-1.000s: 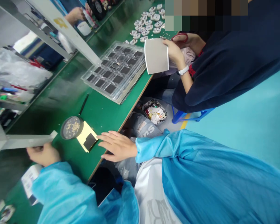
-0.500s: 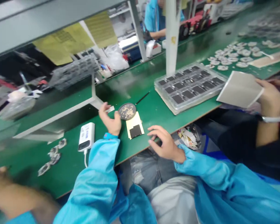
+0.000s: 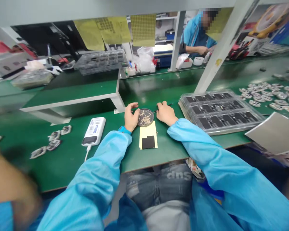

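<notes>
My left hand (image 3: 131, 117) rests on the green bench just left of a round dish (image 3: 145, 117) of small tan granules, touching nothing else I can make out. My right hand (image 3: 166, 113) lies to the dish's right, curled over a thin black stylus (image 3: 170, 104). Whether those fingers grip it, I cannot tell. Below the dish sits a cream sheet (image 3: 148, 134) bearing a black square pad (image 3: 148, 142). Blue sleeves cover both my arms.
A white power bank (image 3: 93, 131) with a cable lies left. Beyond it are several small parts (image 3: 53, 145). A clear tray (image 3: 221, 112) of black squares stands right, with white parts (image 3: 262, 94) behind it. A co-worker's hand-held grey sheet (image 3: 274, 133) intrudes right; a blurred arm (image 3: 9, 179) intrudes left.
The view has swung from tilted to nearly level. My right hand has moved from beside the cream sheet up to the stylus. My left hand now lies close beside the dish.
</notes>
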Motion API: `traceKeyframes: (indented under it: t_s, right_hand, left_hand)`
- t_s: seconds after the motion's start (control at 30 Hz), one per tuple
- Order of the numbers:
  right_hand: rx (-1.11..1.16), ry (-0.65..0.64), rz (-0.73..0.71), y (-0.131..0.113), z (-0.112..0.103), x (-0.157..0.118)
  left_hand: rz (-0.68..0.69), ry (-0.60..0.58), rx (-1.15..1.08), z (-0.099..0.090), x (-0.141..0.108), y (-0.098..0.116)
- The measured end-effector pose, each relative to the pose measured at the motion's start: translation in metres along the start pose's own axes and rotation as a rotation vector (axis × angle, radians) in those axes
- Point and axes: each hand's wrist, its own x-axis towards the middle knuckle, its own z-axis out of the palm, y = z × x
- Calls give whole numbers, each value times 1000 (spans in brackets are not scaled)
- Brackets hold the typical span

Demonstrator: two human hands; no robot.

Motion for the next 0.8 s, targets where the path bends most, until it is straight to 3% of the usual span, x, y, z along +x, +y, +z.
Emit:
traceKeyframes:
  t_s: [0.2,0.37,0.57,0.67,0.8]
  right_hand:
    - [-14,37,16,-4,15,35]
    - [32,82,24,2,23,43]
    - [69,89,-14,8,27,39]
    - [112,88,-27,9,27,38]
    - [195,89,-22,7,28,38]
  left_hand:
    - [37,-17,64,-3,4,-2]
    - [177,-1,82,6,38,8]
    - [189,98,-146,34,71,34]
    - [253,66,-82,26,73,54]
    - [347,14,-58,6,73,97]
